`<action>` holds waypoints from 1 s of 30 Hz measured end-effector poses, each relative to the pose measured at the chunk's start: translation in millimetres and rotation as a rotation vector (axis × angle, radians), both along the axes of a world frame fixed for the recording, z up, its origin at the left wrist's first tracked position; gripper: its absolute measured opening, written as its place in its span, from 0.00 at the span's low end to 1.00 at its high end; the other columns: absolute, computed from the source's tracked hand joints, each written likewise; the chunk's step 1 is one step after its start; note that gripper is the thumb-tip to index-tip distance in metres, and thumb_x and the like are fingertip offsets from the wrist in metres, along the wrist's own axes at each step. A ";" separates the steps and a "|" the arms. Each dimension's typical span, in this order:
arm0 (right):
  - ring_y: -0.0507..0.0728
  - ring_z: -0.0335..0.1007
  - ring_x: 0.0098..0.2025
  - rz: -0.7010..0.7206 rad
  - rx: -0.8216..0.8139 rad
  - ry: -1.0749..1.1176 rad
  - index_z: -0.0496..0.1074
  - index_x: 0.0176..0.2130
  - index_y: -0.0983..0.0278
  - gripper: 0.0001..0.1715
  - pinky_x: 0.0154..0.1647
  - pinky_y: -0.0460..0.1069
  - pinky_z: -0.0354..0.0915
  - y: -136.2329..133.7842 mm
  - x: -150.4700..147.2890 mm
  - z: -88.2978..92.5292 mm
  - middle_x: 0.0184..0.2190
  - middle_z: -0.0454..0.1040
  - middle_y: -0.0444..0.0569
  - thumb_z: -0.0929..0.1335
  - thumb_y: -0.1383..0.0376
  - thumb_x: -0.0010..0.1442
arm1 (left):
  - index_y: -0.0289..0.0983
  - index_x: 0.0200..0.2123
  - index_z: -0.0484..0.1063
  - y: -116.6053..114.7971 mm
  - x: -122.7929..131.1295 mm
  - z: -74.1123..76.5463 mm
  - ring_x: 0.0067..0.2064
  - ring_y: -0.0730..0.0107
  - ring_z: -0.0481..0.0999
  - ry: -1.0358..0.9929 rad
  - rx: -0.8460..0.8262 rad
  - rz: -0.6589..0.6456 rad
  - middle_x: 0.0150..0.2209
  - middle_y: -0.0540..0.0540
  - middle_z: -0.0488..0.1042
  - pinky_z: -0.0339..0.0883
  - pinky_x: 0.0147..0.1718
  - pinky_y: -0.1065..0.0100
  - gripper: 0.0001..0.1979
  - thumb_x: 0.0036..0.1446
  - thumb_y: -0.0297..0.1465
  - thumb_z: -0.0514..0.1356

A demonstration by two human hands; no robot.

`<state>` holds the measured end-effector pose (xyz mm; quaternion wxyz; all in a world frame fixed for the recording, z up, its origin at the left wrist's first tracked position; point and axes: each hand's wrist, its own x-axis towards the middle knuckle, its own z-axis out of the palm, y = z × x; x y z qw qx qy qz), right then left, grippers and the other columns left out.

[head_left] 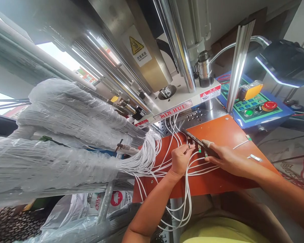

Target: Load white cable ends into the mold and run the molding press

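Clock taken from my left hand (pixel 180 158): its fingertips are pinched together at the dark metal bar (pixel 195 138) at 2 o'clock, can't tell what's between them; my right hand (pixel 225 160) at 3 has thumb and fingers closed across that bar. Bar's over the orange board (pixel 220 130), green-tipped connectors (pixel 199 149) along its lower edge, white cable bundle (pixel 144 157) at 9, MIN-HUI press (pixel 173 110) at 12, red emergency stop (pixel 270 105) at 2.

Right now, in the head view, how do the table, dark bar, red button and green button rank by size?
Largest to smallest:
1. Table
2. Dark bar, partly covered by the right hand
3. Red button
4. Green button
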<state>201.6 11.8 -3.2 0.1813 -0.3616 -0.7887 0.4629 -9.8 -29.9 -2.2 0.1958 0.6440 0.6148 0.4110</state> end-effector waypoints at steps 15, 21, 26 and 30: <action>0.64 0.73 0.48 0.010 0.007 0.005 0.57 0.62 0.56 0.34 0.48 0.57 0.68 0.0 1.6 0.4 0.46 0.76 0.51 0.63 0.51 0.60 | 0.35 0.43 0.76 -5.5 -22.1 24.4 0.33 0.72 0.75 -0.375 -0.337 0.084 0.32 0.46 0.77 0.70 0.36 0.71 0.19 0.62 0.43 0.54; 0.64 0.73 0.47 0.005 -0.008 0.007 0.58 0.62 0.55 0.34 0.47 0.57 0.68 0.3 1.7 2.4 0.46 0.77 0.50 0.64 0.50 0.59 | 0.36 0.59 0.61 -16.0 -26.0 31.8 0.25 0.74 0.70 -0.222 -0.306 0.129 0.19 0.56 0.69 0.65 0.29 0.73 0.23 0.64 0.39 0.53; 0.64 0.73 0.47 0.009 -0.024 0.019 0.60 0.61 0.55 0.33 0.46 0.56 0.69 -0.8 2.4 8.5 0.46 0.77 0.49 0.64 0.50 0.60 | 0.40 0.46 0.74 -18.4 -21.9 35.4 0.29 0.74 0.74 -0.202 -0.105 0.164 0.34 0.48 0.80 0.69 0.32 0.71 0.14 0.61 0.39 0.57; 0.63 0.71 0.50 0.033 -0.052 0.039 0.60 0.60 0.55 0.30 0.48 0.54 0.67 -1.1 2.7 9.2 0.50 0.74 0.49 0.63 0.51 0.61 | 0.39 0.35 0.80 -6.1 -22.4 26.2 0.37 0.67 0.79 -0.157 -0.037 0.114 0.35 0.46 0.81 0.72 0.41 0.66 0.07 0.53 0.34 0.66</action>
